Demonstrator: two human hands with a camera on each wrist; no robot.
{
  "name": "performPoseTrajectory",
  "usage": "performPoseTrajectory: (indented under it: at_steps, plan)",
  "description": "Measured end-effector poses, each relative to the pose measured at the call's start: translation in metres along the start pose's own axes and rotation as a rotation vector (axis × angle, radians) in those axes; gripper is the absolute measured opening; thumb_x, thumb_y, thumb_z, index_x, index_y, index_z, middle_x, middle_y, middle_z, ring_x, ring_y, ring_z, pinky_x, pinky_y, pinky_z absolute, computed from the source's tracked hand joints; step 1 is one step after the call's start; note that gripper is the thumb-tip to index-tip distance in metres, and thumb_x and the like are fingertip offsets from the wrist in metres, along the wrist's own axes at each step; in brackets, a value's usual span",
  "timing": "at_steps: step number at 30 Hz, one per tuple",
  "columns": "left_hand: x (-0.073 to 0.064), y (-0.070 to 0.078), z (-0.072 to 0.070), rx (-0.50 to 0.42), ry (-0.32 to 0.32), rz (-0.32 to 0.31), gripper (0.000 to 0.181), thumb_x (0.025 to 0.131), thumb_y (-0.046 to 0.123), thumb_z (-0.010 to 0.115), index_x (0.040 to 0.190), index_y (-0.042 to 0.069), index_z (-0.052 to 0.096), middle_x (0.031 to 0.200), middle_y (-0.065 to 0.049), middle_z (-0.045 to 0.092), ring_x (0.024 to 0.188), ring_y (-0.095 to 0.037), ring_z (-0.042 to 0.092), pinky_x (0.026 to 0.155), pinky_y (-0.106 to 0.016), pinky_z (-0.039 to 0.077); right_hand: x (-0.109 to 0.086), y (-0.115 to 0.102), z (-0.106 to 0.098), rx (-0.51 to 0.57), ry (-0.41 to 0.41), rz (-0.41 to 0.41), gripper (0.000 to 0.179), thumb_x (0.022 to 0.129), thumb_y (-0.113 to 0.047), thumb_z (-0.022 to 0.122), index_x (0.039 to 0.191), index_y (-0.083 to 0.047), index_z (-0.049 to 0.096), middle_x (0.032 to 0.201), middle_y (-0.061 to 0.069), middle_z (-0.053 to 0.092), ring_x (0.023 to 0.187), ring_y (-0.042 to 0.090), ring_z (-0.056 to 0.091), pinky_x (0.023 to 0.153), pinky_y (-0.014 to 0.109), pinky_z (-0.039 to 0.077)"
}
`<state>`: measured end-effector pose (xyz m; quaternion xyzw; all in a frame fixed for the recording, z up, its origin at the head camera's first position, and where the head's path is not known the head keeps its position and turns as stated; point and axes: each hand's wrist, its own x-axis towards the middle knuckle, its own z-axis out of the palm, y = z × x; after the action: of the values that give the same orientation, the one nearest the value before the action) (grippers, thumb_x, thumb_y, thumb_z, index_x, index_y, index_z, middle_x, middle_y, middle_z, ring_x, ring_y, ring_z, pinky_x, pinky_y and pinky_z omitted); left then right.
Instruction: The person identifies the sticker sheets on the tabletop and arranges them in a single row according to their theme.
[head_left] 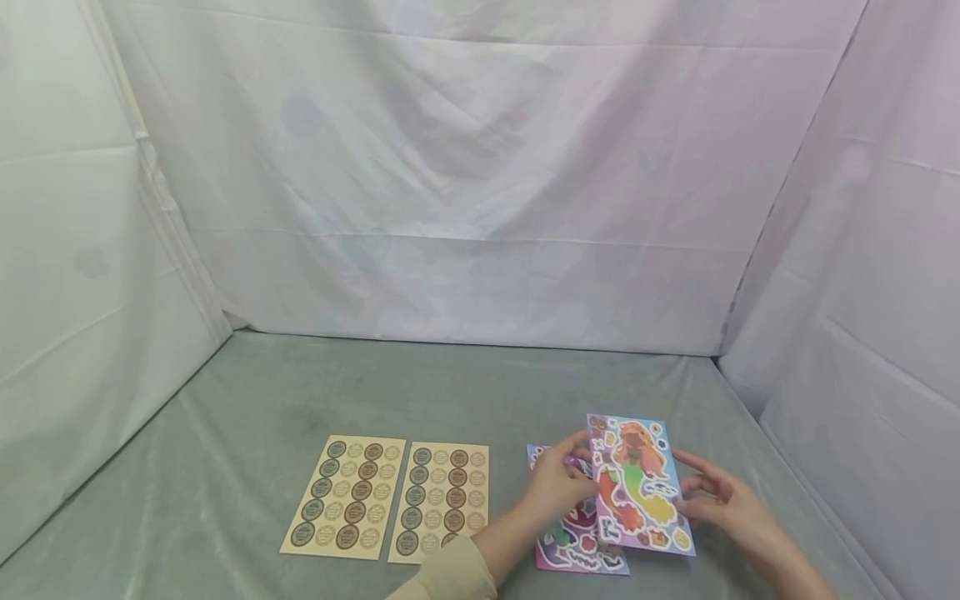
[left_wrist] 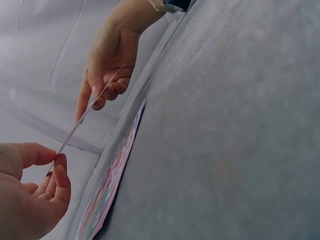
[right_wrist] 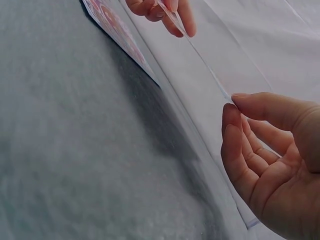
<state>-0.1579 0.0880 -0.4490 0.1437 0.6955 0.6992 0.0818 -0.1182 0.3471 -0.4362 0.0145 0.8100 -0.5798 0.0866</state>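
Note:
A colourful mermaid sticker sheet (head_left: 639,492) is held up off the table between both hands. My left hand (head_left: 557,483) pinches its left edge between thumb and fingers, while my right hand (head_left: 723,498) pinches the right edge. Seen nearly edge-on, the raised sheet (left_wrist: 75,129) is a thin line in the left wrist view. Beneath it, partly covered by the left hand and the raised sheet, a second purple sticker sheet (head_left: 573,558) lies on the table. In the right wrist view, thumb and fingertips of the right hand (right_wrist: 272,150) meet on the sheet's edge.
Two cream sheets of round labels lie side by side to the left, a far-left one (head_left: 345,497) and a nearer one (head_left: 442,496). A grey cloth (head_left: 420,383) covers the table. White fabric walls (head_left: 465,167) enclose the back and both sides.

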Motion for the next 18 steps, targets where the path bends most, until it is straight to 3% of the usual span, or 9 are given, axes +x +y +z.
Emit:
performPoseTrajectory:
  at_steps: [3,7,15,18]
  plan:
    - [-0.001,0.000,0.003,0.001,0.005,-0.017,0.073,0.067,-0.018,0.070,0.134,0.003,0.053,0.094,0.005,0.059,0.058,-0.005,0.051,0.052,-0.018,0.047,-0.001,0.003,-0.003,0.009,-0.004,0.004,0.068,0.086,-0.009,0.069,0.146,-0.018,0.038,0.100,0.014,0.058,0.087,0.020,0.061,0.073,0.037,0.055]
    - [-0.002,-0.001,0.006,-0.009,-0.004,-0.042,0.075,0.066,-0.019,0.070,0.135,0.003,0.052,0.090,0.006,0.058,0.057,-0.004,0.050,0.053,-0.016,0.046,-0.003,0.007,-0.010,0.023,-0.043,-0.030,0.055,0.088,-0.008,0.065,0.126,-0.043,0.047,0.099,0.013,0.058,0.087,0.018,0.061,0.074,0.036,0.054]
    - [-0.005,-0.001,0.012,0.036,-0.005,-0.042,0.074,0.065,-0.018,0.071,0.134,0.001,0.053,0.082,0.008,0.059,0.054,-0.003,0.050,0.050,-0.017,0.046,-0.004,0.009,-0.016,0.013,-0.069,-0.017,0.053,0.089,-0.008,0.065,0.119,-0.048,0.046,0.099,0.012,0.057,0.089,0.016,0.060,0.075,0.035,0.054]
    - [-0.004,0.000,0.014,0.032,-0.015,-0.064,0.077,0.064,-0.018,0.070,0.136,0.004,0.052,0.078,0.008,0.059,0.053,-0.004,0.051,0.047,-0.017,0.046,-0.005,0.010,-0.018,0.006,-0.068,0.011,0.058,0.089,-0.008,0.064,0.134,-0.038,0.043,0.101,0.011,0.057,0.090,0.015,0.060,0.076,0.034,0.054]
